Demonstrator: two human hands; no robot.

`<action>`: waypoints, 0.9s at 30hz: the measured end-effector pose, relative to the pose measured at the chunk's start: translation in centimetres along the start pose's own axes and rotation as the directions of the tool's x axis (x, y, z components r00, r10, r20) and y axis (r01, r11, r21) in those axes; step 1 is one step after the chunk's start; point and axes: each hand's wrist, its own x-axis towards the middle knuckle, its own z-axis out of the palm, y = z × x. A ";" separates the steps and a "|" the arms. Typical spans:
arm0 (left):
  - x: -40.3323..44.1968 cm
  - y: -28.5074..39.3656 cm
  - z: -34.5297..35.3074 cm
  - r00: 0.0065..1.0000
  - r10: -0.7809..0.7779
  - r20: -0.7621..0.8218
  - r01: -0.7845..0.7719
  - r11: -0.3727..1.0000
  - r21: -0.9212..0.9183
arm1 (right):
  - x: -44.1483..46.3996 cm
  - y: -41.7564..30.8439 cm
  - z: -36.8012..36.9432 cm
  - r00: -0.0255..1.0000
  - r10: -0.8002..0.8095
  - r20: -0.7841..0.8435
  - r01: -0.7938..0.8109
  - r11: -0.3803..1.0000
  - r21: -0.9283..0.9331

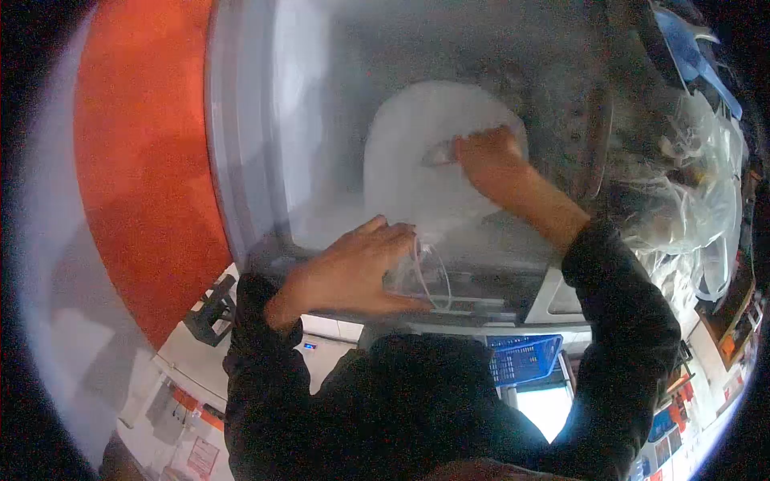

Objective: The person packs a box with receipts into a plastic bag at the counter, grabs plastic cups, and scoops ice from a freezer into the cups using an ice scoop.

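Note:
My left hand (349,272) is curved around a clear cup (433,276), thumb on one side and fingers on the other. The cup is tilted, its round rim facing right. My right hand (491,156) is closed over a pale, rounded area (409,184) inside a deep grey, misty bin (321,112). A small greyish piece with a reddish edge (457,151) shows by its fingers; its kind is too blurred to tell. The cup is near the bin's front edge, below and left of my right hand.
An orange-red panel (152,160) borders the bin on the left. Crumpled clear plastic bags (690,192) and a blue item (694,48) are at the right. Behind my body, a blue basket (525,359) and white counters (176,361) show.

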 end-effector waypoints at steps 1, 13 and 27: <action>0.0 -0.1 1.0 0.993 0.051 -0.102 -0.045 0.997 0.063 | 0.2 -0.5 1.0 1.000 -0.024 -0.007 0.024 0.999 -0.035; 0.2 0.6 0.5 0.958 0.198 -0.206 -0.218 0.972 -0.084 | 5.3 -1.1 6.7 0.905 -0.292 -0.309 0.201 0.934 -0.294; 1.5 -0.7 1.7 0.956 0.210 -0.205 -0.254 0.942 -0.218 | 3.8 0.2 3.1 0.987 -0.159 -0.034 0.161 0.985 0.057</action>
